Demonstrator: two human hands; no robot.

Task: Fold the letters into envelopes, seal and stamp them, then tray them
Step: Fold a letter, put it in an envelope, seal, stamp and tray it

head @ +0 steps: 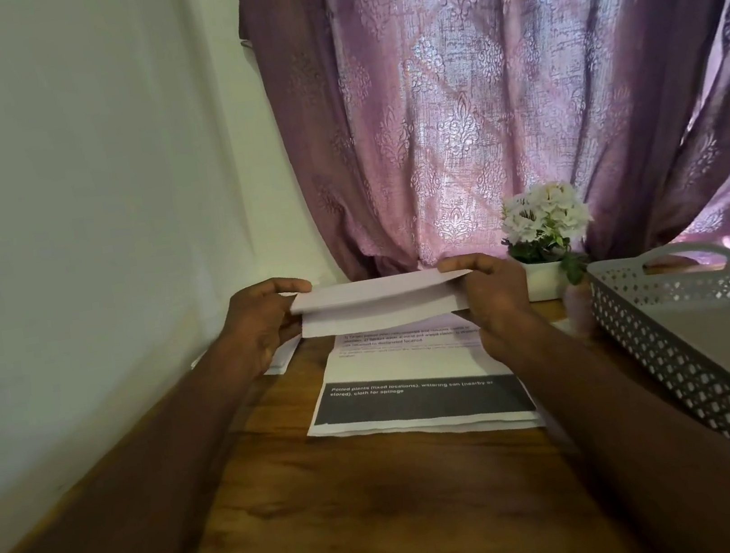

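From the head view, your left hand (pixel 261 325) and right hand (pixel 494 299) each pinch one end of the folded letter (pixel 381 304), its long axis running straight between them, raised above the table (pixel 365 513). The tray (pixel 679 366) lies nearer your right hand.

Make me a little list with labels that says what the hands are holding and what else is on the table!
left hand: pinches the left end of the folded letter
right hand: pinches its right end
folded letter: lifted above the table
printed sheets: flat on the table, under the hands
tray: grey, with holes in its wall, on the right
flower pot: white flowers, behind the right hand
curtain: purple, at the back
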